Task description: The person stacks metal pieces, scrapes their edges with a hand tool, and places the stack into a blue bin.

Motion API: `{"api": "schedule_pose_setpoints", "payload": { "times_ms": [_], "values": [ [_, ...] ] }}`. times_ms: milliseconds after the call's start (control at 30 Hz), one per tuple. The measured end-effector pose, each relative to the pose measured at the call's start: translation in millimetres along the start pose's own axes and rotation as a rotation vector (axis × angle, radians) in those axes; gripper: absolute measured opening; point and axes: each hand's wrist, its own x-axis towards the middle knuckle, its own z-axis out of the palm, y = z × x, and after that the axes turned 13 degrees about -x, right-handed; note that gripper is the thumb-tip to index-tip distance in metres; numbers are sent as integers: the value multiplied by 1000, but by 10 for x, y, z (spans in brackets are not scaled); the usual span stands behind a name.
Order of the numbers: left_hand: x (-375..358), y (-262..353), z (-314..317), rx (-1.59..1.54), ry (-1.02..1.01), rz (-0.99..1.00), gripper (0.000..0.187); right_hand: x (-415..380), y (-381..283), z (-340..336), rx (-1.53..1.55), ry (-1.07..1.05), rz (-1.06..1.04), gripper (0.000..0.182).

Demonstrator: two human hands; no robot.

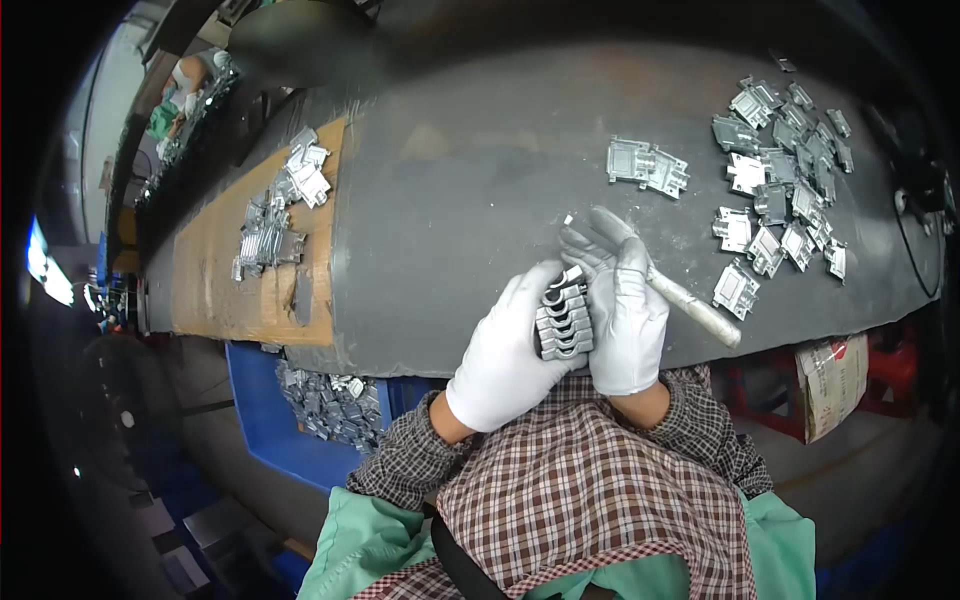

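Both hands wear white gloves and meet above the table's near edge. My left hand [508, 350] is wrapped round the left side of a stack of grey metal parts [565, 318]. Against the stack's right side lies my right hand [626, 315], its palm by the parts and its grey-stained fingers stretched up and to the left. A tool with a pale, worn handle [695, 308] runs from beside my right hand toward the lower right; its upper end is hidden by the fingers. Two metal parts [647, 165] rest on the table beyond that hand.
Many metal parts [790, 165] are spread at the right of the dark table [440, 200]. More lie on a cardboard sheet [210, 250] at left. Below the edge are a blue bin [255, 410] of parts and a carton [835, 385]. Another person [185, 85] is at upper left.
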Motion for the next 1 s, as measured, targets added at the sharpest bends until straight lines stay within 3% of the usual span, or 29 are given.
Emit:
{"api": "schedule_pose_setpoints", "payload": {
  "times_ms": [167,367,567,600,733,1000],
  "values": [
    [-32,-10,28,79,-9,84,82,8,-78,-71,44,-94,20,60],
    [11,75,65,50,49,28,88,12,-128,-53,65,-143,82,62],
    [38,7,22,76,7,-1,79,78,-83,-98,26,-120,83,63],
    [42,-10,13,76,-13,28,75,69,-97,-68,-4,-21,45,57],
    [47,9,-4,31,-52,-17,69,3,-219,-219,-128,49,38,31],
    [70,4,-36,49,-76,-38,70,9,-176,-268,-358,-49,18,23]
  ]
}}
